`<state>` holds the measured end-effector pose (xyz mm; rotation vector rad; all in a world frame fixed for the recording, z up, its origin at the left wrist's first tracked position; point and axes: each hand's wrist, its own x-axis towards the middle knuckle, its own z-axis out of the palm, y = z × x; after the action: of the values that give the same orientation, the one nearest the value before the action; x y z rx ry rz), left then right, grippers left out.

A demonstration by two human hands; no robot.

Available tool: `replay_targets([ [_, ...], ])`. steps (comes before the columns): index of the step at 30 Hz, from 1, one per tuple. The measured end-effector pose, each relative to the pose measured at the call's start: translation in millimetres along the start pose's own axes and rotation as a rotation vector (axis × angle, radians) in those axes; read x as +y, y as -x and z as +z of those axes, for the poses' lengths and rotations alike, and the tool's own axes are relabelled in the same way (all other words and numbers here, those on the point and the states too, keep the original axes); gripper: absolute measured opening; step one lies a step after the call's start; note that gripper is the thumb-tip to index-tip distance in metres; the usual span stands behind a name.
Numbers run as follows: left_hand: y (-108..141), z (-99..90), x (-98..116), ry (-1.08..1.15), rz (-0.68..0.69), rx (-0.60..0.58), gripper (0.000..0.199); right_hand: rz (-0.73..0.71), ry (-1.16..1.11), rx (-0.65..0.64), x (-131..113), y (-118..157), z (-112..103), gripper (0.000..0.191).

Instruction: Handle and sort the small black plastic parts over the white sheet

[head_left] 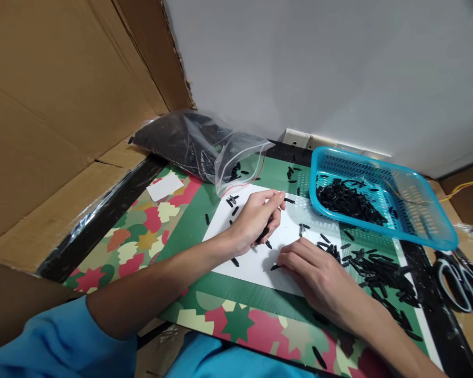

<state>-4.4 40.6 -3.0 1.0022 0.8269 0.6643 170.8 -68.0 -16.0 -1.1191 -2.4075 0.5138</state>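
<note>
My left hand [260, 218] is curled above a white sheet [244, 278], its thumb and forefinger pressed together. Dark pieces show inside its fingers, and a small slim black piece [289, 200] is at the fingertips. Lower right of it, my right hand [313, 265] rests palm down with bent fingers. At its fingertips is another slim black piece [275, 267]; the thumb is hidden. Loose black pieces [235, 261] lie scattered over the sheet around both hands. A larger heap of black pieces [382, 270] lies to the right of my right hand.
A blue plastic basket [421, 239] with black pieces stands at the back right. Left of it lies a clear zip bag [181, 139] full of dark contents. Scissors [455, 283] are at the right edge. Cardboard [63, 79] walls the left; a grey wall [319, 63] rises behind.
</note>
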Motion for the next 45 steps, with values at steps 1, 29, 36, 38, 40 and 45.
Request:
replay_targets([
  [1, 0.1, 0.2, 0.3, 0.0, 0.003, 0.003, 0.035, 0.004, 0.004, -0.022, -0.1, -0.3, -0.5, 0.02],
  [29, 8.4, 8.9, -3.4, -0.103, -0.145, -0.152, 0.032, -0.128, -0.011, 0.5, -3.1, 2.4, -20.5, 0.034],
  [36, 24.2, 22.0, -10.7, 0.043, -0.397, -0.365, 0.036, -0.222, 0.28, 0.5, -8.4, 5.9, -16.9, 0.029],
  [38, 26.2, 23.5, -12.8, 0.136, -0.45, -0.344, 0.033, -0.223, 0.298, 0.467, -6.0, 5.6, -15.7, 0.026],
  [40, 26.9, 24.2, -13.1, 0.198, -0.461, -0.301, 0.031, -0.221, 0.308, 0.451, -4.9, 6.0, -16.2, 0.026],
  [45, 26.3, 23.1, -8.9, 0.246, -0.34, -0.334, 0.029, -0.076, 0.35, 0.62, -4.0, 6.4, -23.3, 0.034],
])
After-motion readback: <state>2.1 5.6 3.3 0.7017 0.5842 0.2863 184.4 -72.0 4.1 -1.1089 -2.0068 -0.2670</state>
